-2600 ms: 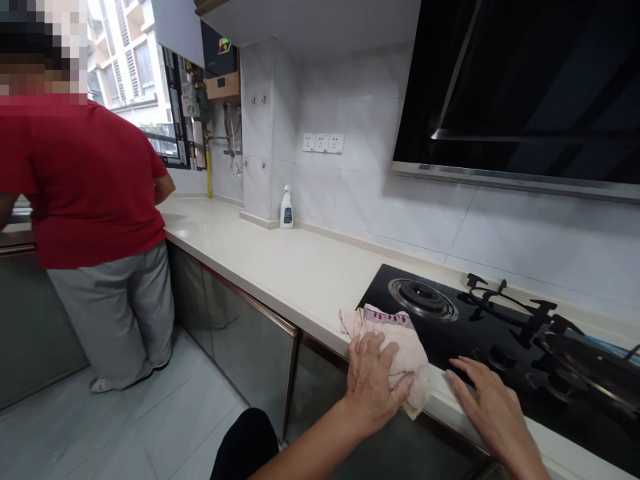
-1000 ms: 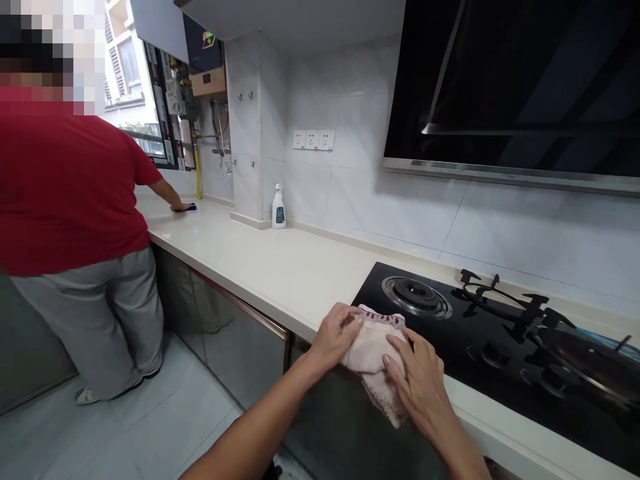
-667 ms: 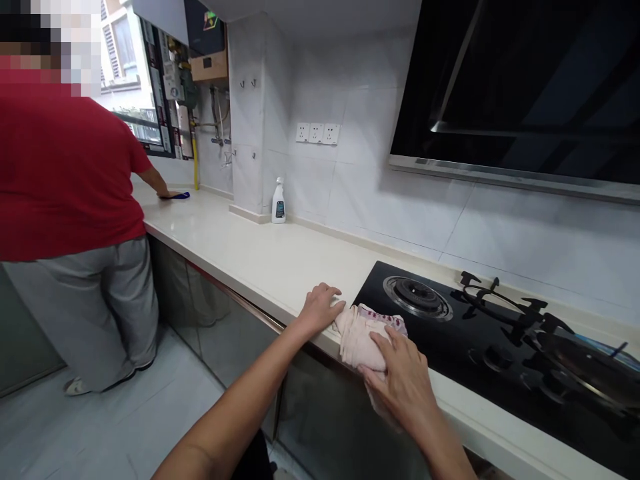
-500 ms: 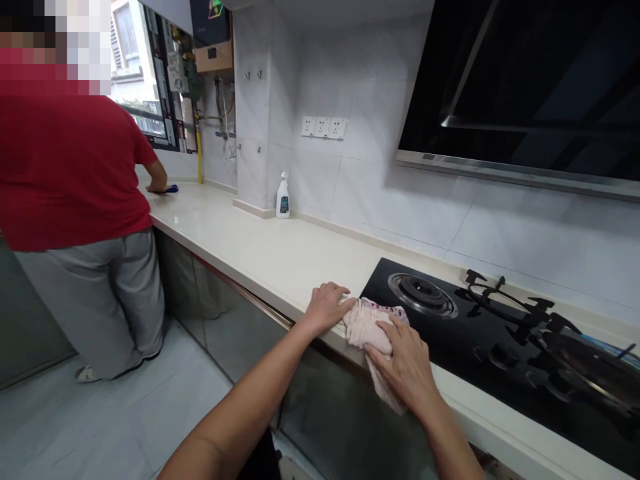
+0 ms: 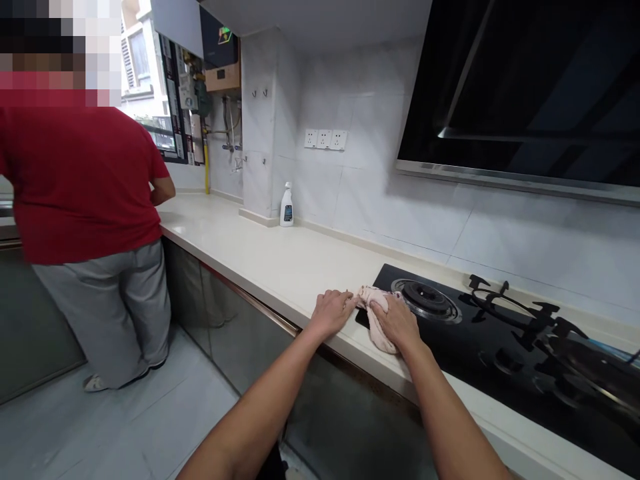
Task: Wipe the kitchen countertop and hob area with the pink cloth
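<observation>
One pale pink cloth (image 5: 383, 339) lay bunched up on the near left corner of the black stove (image 5: 465, 347). One end of it flopped down onto the front strip of the cream tabletop (image 5: 265, 263). The right hand (image 5: 399, 321) grasped the cloth, with its thumb and fingers pressed into the soft folds. The left hand (image 5: 333, 313) rested on the tabletop just beside the stove, with its fingers bent and their tips by the end of the cloth. I cannot tell if those fingers pinched any of it.

Close to the right hand was a round burner (image 5: 427, 300) with a shiny ring around it. Farther right sat a black pot stand (image 5: 537, 320), and near it a dark pan (image 5: 590, 363). A big black hood (image 5: 525, 87) hung above the stove.

Farther back, a white spray bottle (image 5: 287, 208) stood upright on the tabletop by the wall. Three white plug sockets (image 5: 325, 139) were set in a row on the wall above it. Over on the left, a person (image 5: 90, 187) in a red shirt and gray pants stood facing away, next to the tabletop. That person's hands were hidden.
</observation>
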`<state>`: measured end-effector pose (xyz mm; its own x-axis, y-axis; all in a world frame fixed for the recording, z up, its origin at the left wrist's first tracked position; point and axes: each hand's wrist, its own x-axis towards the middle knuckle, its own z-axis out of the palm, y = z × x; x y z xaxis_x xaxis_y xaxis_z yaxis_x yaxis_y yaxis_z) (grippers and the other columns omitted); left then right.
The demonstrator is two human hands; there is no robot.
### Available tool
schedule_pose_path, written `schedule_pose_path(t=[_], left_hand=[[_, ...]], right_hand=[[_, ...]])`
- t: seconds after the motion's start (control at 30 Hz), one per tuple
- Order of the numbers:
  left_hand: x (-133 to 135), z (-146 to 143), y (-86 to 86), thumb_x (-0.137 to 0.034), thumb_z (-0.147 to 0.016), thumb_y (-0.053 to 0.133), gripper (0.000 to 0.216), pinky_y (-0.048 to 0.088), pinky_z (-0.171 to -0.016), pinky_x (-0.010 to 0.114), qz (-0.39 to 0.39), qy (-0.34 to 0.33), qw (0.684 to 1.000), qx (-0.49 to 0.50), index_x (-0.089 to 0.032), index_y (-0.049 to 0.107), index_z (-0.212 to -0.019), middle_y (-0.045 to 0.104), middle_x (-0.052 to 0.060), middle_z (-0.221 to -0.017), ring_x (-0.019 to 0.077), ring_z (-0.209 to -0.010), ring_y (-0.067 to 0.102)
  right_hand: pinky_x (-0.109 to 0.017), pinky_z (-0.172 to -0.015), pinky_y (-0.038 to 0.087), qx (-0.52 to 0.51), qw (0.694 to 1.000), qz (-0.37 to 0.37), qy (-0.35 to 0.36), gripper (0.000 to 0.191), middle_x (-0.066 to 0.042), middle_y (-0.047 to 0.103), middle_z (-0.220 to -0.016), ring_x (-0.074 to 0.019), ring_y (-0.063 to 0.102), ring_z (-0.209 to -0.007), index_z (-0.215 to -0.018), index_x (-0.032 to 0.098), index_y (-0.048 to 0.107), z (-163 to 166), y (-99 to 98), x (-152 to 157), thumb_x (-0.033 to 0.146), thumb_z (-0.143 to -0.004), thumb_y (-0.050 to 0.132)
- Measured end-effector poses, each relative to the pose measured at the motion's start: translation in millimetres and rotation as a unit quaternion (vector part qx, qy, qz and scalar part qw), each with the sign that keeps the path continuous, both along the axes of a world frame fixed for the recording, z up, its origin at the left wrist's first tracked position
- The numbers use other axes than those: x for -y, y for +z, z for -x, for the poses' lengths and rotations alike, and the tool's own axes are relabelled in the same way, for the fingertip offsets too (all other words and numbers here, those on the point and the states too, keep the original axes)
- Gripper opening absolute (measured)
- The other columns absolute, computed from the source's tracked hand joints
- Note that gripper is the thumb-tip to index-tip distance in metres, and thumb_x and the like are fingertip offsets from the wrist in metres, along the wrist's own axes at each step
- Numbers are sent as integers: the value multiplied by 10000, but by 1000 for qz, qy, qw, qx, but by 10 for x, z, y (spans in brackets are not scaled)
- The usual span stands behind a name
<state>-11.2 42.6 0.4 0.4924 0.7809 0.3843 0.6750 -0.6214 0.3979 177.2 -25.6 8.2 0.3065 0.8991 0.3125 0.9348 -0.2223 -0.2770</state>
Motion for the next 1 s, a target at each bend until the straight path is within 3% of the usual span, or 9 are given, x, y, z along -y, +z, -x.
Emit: schedule_pose_path(t=[0.13, 0.3, 0.57, 0.67, 0.8, 0.9, 1.0], left_hand=[[-31, -14, -22, -496, -1067, 342, 451, 414, -1050, 438, 4, 5, 1000, 4, -303, 660, -1322, 690, 61, -1284, 282, -1242, 561], [-37, -20, -29, -481, -1038, 429, 423, 401, -1077, 439, 11, 9, 1000, 9, -275, 673, -1315, 689, 66, -1299, 282, -1262, 554], [1, -13, -4, -462, -983, 517, 413, 396, -1096, 460, 16, 2, 1000, 1, -241, 688, -1287, 687, 79, -1294, 294, -1278, 541], [13, -18, 4, -453, -977, 514, 422, 385, -1105, 473, 15, 3, 1000, -1, -229, 684, -1291, 678, 90, -1305, 301, -1286, 530], [35, -23, 28, -464, -976, 500, 432, 387, -1103, 469, 21, 3, 1000, -5, -232, 681, -1291, 674, 92, -1309, 305, -1290, 527], [49, -22, 48, -491, -984, 481, 450, 388, -1100, 460, 25, 1, 1000, -7, -235, 677, -1297, 673, 91, -1316, 304, -1293, 526], [51, -24, 50, -486, -993, 470, 446, 377, -1105, 462, 23, 3, 1000, -6, -231, 674, -1298, 669, 96, -1322, 305, -1304, 516]], right_hand=[[-494, -1028, 405, 2, 1000, 22, 4, 590, -132, 565, -1450, -337, 504, -1330, -1351, 219, 550, 6, -22, 152, 619, -936, 421], [-469, -1047, 392, 11, 1000, 20, 1, 506, -96, 584, -1431, -283, 513, -1331, -1320, 255, 545, -120, -62, 480, 542, -925, 411], [-501, -970, 447, 1, 993, 21, -113, 571, -136, 627, -1345, -345, 582, -1250, -1269, 232, 562, -982, -173, 1203, 587, -896, 316], [-492, -996, 449, -4, 992, 20, -124, 611, -121, 626, -1360, -323, 598, -1243, -1295, 253, 544, -1184, -229, 1387, 625, -889, 281], [-497, -1018, 446, 21, 989, 18, -143, 582, -120, 632, -1357, -322, 591, -1257, -1279, 239, 553, -1126, -255, 1397, 589, -903, 280], [-537, -1049, 414, 46, 983, 15, -175, 569, -162, 633, -1332, -358, 573, -1271, -1290, 182, 554, -922, -242, 1309, 537, -916, 315], [-542, -1084, 378, 63, 986, 11, -156, 572, -181, 616, -1354, -362, 553, -1286, -1323, 150, 545, -671, -221, 1183, 522, -931, 357]])
